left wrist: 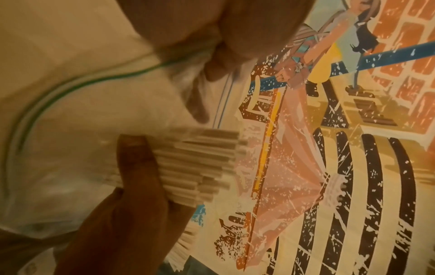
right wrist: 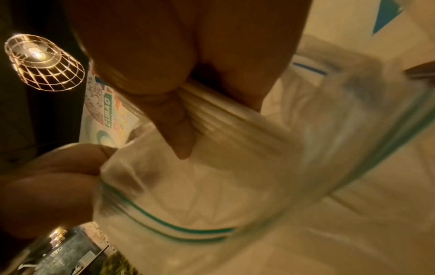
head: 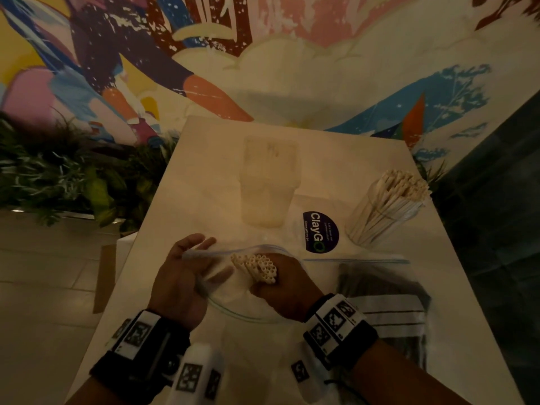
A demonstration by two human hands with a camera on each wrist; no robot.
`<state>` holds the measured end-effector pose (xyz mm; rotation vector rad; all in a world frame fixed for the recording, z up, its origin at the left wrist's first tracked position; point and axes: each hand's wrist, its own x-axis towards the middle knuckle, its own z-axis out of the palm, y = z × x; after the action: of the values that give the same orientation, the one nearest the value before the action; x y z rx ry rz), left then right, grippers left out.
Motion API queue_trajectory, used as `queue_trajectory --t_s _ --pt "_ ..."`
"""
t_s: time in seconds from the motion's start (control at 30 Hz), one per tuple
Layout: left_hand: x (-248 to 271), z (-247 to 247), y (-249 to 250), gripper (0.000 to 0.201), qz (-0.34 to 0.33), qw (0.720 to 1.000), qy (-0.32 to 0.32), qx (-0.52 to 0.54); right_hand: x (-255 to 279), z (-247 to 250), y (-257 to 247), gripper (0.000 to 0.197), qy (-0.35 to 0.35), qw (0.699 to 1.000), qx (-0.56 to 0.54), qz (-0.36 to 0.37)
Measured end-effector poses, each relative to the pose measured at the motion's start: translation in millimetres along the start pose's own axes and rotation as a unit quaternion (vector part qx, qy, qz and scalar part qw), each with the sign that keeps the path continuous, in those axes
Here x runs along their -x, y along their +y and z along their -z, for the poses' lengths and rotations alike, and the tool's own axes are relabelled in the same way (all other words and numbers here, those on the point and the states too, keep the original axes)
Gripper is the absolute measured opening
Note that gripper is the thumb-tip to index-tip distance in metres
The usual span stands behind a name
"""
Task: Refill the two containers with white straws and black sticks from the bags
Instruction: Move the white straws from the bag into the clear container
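White straws [head: 257, 268] bunched in right hand [head: 282, 290], left hand [head: 182, 280] pinching clear bag [head: 233, 299] mouth wide

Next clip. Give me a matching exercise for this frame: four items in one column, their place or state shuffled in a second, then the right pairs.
Things:
1. bundle of white paper straws
2. round clear container of white straws
3. clear zip bag of black sticks
4. empty frosted plastic container

Places or states:
A. lying flat on the table, near right
B. standing at the table's middle, nothing in it
C. gripped in the right hand at the mouth of the clear zip bag held by the left hand
D. standing at the right, well filled

Pairs: 1-C, 2-D, 3-A, 4-B
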<state>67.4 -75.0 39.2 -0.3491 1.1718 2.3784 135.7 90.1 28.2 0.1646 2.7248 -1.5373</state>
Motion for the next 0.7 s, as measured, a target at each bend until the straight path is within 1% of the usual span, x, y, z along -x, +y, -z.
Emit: queue_trajectory --t_s 0.03,0.07,0.1,0.13,0.17,0.2,0.23,0.27,0.3,0.33,0.37,0.4,0.43,0.47,0.5,0.53,0.6,0.63,0.7 --pt "-1.8 -0.1 -0.6 0.026 -0.027 0.999 0.035 0.006 0.3 1.0 -0.4 0.037 0.004 1.0 -0.003 0.013" --pt "-4.0 1.5 -2.5 0.032 -0.058 0.996 0.064 -0.014 0.5 2.4 -1.5 0.031 0.006 1.0 -0.004 0.028" --pt "-5.4 3.8 -4.1 0.035 -0.1 0.991 0.072 -0.046 0.2 3.7 -2.4 0.025 0.009 0.999 -0.008 0.043" --pt "-6.1 8.6 -6.2 0.035 -0.169 0.975 0.074 -0.123 -0.4 4.5 -3.0 0.02 0.013 0.999 -0.013 0.051" --pt "-6.1 15.6 -6.4 0.035 -0.259 0.933 0.063 -0.244 -1.5 5.0 -3.0 0.017 0.017 0.998 -0.021 0.055" --pt "-5.1 22.2 -5.4 0.039 -0.331 0.861 0.022 -0.387 -2.4 5.3 -2.1 0.016 0.018 0.998 -0.026 0.057" --pt "-5.5 29.7 -5.2 0.047 -0.367 0.788 -0.046 -0.493 -3.3 4.5 0.5 0.015 0.019 0.998 -0.025 0.06" --pt "-4.9 34.7 -6.1 0.056 -0.369 0.74 -0.127 -0.548 -3.3 3.9 3.0 0.015 0.018 0.998 -0.022 0.062" --pt "-0.4 32.8 -4.8 0.062 -0.317 0.739 -0.201 -0.559 -3.2 3.1 6.2 0.017 0.019 0.998 -0.024 0.061" --pt "4.0 29.7 -4.3 0.067 -0.264 0.756 -0.255 -0.542 -2.8 2.6 8.8 0.017 0.025 0.998 -0.03 0.054" --pt "6.5 25.6 -5.1 0.074 -0.213 0.778 -0.288 -0.516 -2.4 2.1 9.4 0.019 0.032 0.998 -0.039 0.044" --pt "8.6 20.1 -6.1 0.084 -0.175 0.8 -0.289 -0.496 -1.7 1.6 8.0 0.022 0.036 0.997 -0.051 0.035" --pt "10.1 13.7 -6.0 0.095 -0.155 0.812 -0.274 -0.491 -0.9 1.2 4.9 0.025 0.04 0.996 -0.067 0.034" --pt "11.0 5.9 -6.2 0.102 -0.157 0.82 -0.253 -0.489 -0.7 0.7 1.0 0.027 0.044 0.995 -0.084 0.04" --pt "10.5 -2.1 -6.1 0.105 -0.176 0.823 -0.232 -0.488 -1.4 0.3 -2.4 0.029 0.048 0.993 -0.094 0.048" --pt "9.6 -8.9 -7.6 0.101 -0.199 0.823 -0.216 -0.486 -2.6 -0.1 -4.3 0.029 0.051 0.992 -0.1 0.054" --pt "7.7 -15.4 -14.1 0.084 -0.234 0.818 -0.202 -0.485 -6.1 -4.5 2.9 0.028 0.054 0.992 -0.101 0.045" --pt "6.4 -16.1 -17.9 0.077 -0.244 0.815 -0.201 -0.486 -7.5 -6.7 10.0 0.03 0.044 0.995 -0.087 0.033" --pt "4.6 -15.5 -23.8 0.069 -0.253 0.81 -0.208 -0.487 -6.9 -12.3 26.5 0.045 0.01 0.999 -0.035 0.003"
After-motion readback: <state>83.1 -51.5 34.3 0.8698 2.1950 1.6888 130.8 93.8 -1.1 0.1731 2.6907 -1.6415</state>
